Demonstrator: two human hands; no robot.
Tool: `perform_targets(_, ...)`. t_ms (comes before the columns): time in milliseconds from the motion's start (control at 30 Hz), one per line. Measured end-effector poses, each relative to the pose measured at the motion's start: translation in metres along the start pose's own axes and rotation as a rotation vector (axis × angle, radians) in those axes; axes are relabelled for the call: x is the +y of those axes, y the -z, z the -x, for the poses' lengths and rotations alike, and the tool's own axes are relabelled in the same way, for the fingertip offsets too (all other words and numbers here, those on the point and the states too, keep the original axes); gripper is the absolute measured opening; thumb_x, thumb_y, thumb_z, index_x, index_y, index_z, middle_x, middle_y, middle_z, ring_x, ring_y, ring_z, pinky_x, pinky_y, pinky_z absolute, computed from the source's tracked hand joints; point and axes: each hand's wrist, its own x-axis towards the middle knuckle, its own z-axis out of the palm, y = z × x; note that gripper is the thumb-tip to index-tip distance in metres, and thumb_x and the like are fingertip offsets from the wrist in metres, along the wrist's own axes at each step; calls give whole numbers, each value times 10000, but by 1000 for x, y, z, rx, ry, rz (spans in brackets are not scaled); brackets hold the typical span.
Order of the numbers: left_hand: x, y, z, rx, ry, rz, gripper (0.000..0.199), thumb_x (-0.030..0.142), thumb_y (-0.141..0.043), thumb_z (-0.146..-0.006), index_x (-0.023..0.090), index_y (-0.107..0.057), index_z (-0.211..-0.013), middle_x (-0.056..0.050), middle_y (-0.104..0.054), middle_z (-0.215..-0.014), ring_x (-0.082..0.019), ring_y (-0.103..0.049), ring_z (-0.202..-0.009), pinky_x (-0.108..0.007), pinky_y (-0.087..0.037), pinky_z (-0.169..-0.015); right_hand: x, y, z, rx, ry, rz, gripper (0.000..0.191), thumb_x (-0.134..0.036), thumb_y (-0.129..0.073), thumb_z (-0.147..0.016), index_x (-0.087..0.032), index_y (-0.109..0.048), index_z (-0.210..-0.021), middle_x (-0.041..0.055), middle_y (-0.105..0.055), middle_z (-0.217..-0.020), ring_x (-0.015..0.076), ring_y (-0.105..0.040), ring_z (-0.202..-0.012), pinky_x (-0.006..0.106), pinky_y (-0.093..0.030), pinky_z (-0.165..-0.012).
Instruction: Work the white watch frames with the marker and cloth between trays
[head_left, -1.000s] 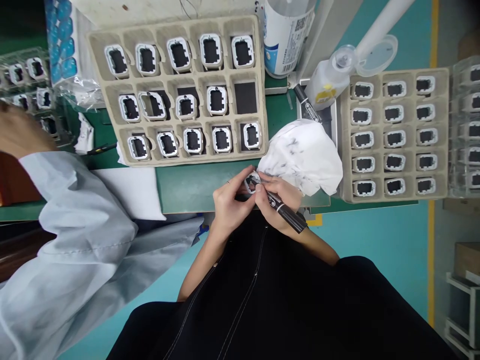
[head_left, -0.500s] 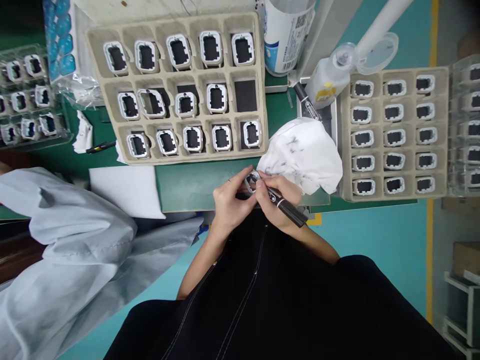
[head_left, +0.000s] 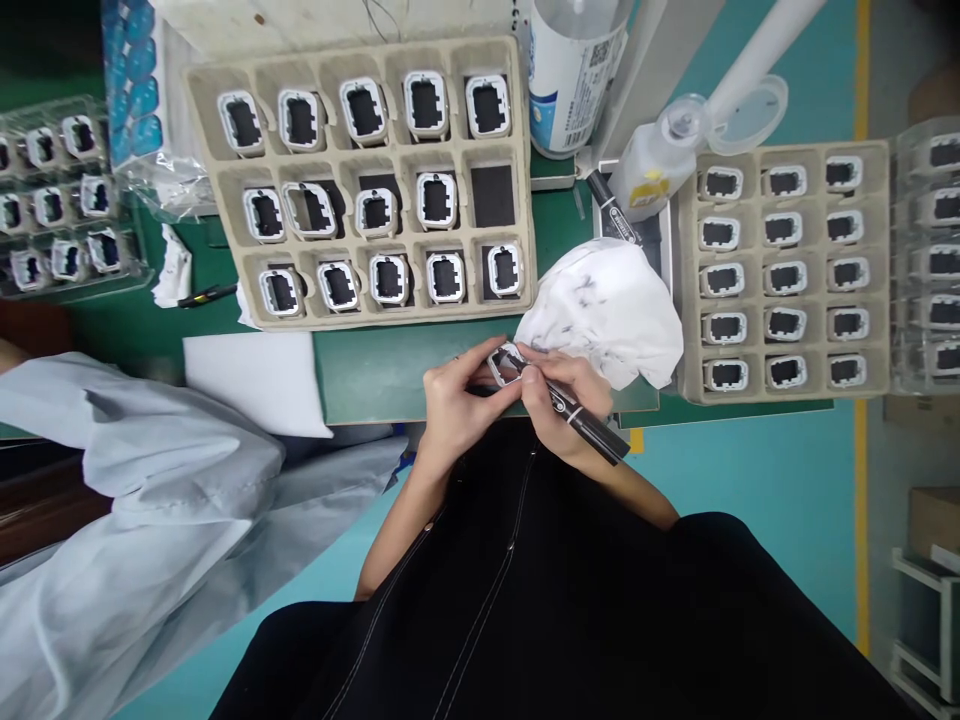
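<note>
Between the thumb and fingers of my left hand [head_left: 463, 400] is a small silver watch-case frame [head_left: 501, 366] with an open middle. My right hand [head_left: 564, 398] is closed round a black marker pen [head_left: 592, 432], its tip end pointing at the frame and partly hidden by my fingers. Both hands are close together over the front edge of the green table mat [head_left: 375, 375]. Just behind them, a pulp tray [head_left: 375, 240] holds rows of similar frames, with one bare pocket at its right side. A crumpled white cloth [head_left: 606, 310] with dark ink smudges lies beside my right hand.
A second pulp tray [head_left: 817, 385] of frames stands at the right, near clear plastic trays [head_left: 911, 290]. A white-labelled bottle [head_left: 571, 85], a squeeze bottle [head_left: 652, 165] and another marker [head_left: 613, 208] sit behind the cloth. At left are a white pad [head_left: 251, 380] and a co-worker's grey sleeve [head_left: 172, 430].
The marker has shifted slightly right and down in my right hand, away from the frame's middle. My left hand keeps its hold on the frame. The view has turned slightly.
</note>
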Motion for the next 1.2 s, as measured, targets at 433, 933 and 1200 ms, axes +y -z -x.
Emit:
perform_targets(433, -1, 4, 0, -11, -16, -20, 631, 601, -1051, -948, 228, -916, -1439, -78, -965, -1101, -253, -932, -890, -362, -791, -906, 11, 2, 7, -16, 35, -145, 156, -290, -808, -1115, -325, -656, -1106, -52, -826, -794, 270, -931, -835, 591, -842, -1049)
perform_targets(933, 16, 15, 2, 95, -401, -207, 596, 627, -1018, -999, 268, -855, -1446, -126, -946, -1298, -316, -944, -1062, -448, -802, -985, 23, -11, 5, 520, -95, -354, 96, -365, -809, -1135, -306, -736, -1157, -106, -712, -681, 185, -758, -594, 448, -806, -874)
perform_targets(1200, 57, 54, -118, 95, -666, -553, 650, 786, -909, -1020, 326, -871, -1477, -159, -764, -1376, -402, -740, -1289, -591, -648, -1179, 22, -11, 1, 511, -179, -381, 218, -433, -867, -1093, -288, -712, -1041, -124, -660, -634, 150, -663, -525, 402, -775, -793)
